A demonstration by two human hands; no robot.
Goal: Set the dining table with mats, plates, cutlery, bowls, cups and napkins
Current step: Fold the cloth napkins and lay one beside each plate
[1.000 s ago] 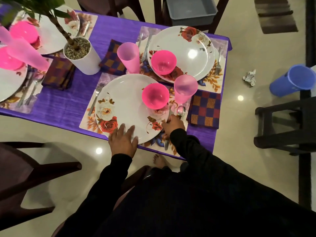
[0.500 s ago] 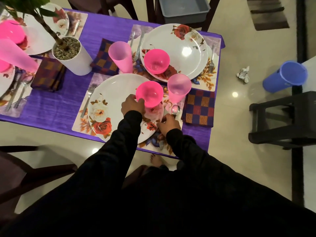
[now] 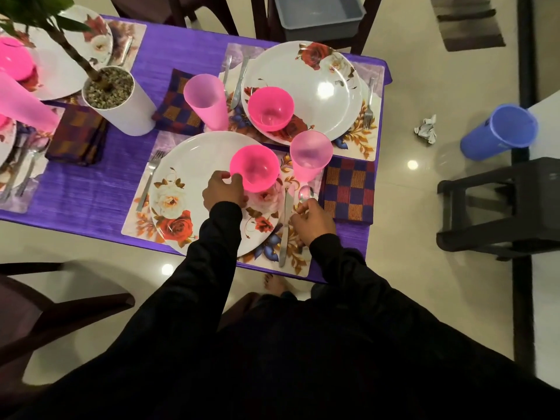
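Gripping the near rim of the pink bowl (image 3: 254,168), the left hand (image 3: 223,191) has its fingers curled round the bowl's left edge, and the bowl sits on the upper right part of the nearest floral plate (image 3: 209,192). The right hand (image 3: 312,221) pinches the handle of a spoon (image 3: 305,194), whose shiny bowl lies just below the pale pink cup (image 3: 310,156). A knife (image 3: 285,228) lies on the floral mat (image 3: 291,256) between the plate and the right hand, its tip pointing away from the person. A fork (image 3: 150,180) lies on the mat at the plate's left. A checked napkin (image 3: 348,190) lies just right of the spoon, on the purple cloth of the worktop (image 3: 91,192).

Beyond this setting stands a second plate (image 3: 321,89) carrying another pink bowl (image 3: 270,109), with a fork (image 3: 369,104) on its right, a knife (image 3: 241,83) on its left and a taller pink cup (image 3: 206,101) further left, beside a second checked napkin (image 3: 178,107). A white planter (image 3: 121,101) filled with pebbles stands left of that, near a third folded napkin (image 3: 78,134). More plates and pink ware show at the far left edge, partly cut off. On the floor to the right lie a crumpled paper (image 3: 426,130) and a blue cup (image 3: 500,131) near a dark stool (image 3: 500,207).
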